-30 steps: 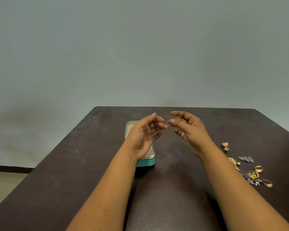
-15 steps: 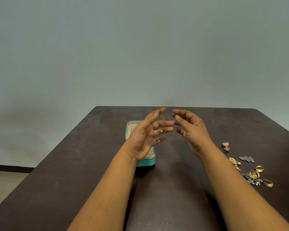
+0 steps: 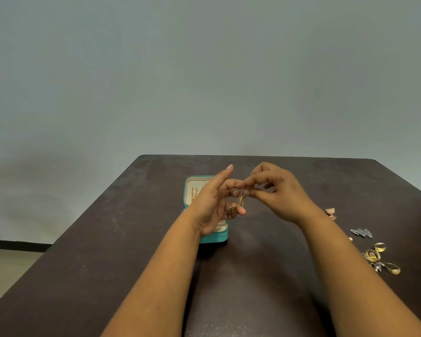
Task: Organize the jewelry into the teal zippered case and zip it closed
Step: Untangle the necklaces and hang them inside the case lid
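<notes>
Since half a second ago my right hand (image 3: 281, 193) has closed in toward my left hand (image 3: 214, 203), and its fingers, spread then, are now curled so the tips pinch the top of a thin gold chain (image 3: 242, 200). Starting at the left, the teal case (image 3: 214, 235) lies open on the dark table (image 3: 95, 251), its lid flat beyond the base, with what looks like one gold chain already on the pale lining of the lid (image 3: 194, 193). My left hand hovers over the case, palm turned inward, forefinger straight and pointing up, the lower fingers bent; the chain hangs down between my two hands and its lower end with a small ring lies against my left fingers. Whether those fingers truly pinch it I cannot tell. Further right, apart from my hands, the loose jewelry lies on the table: one pinkish piece (image 3: 331, 212), one silver leaf-like piece (image 3: 361, 232), and near it a cluster with three gold rings (image 3: 379, 246) and one small silver piece (image 3: 377, 265).
</notes>
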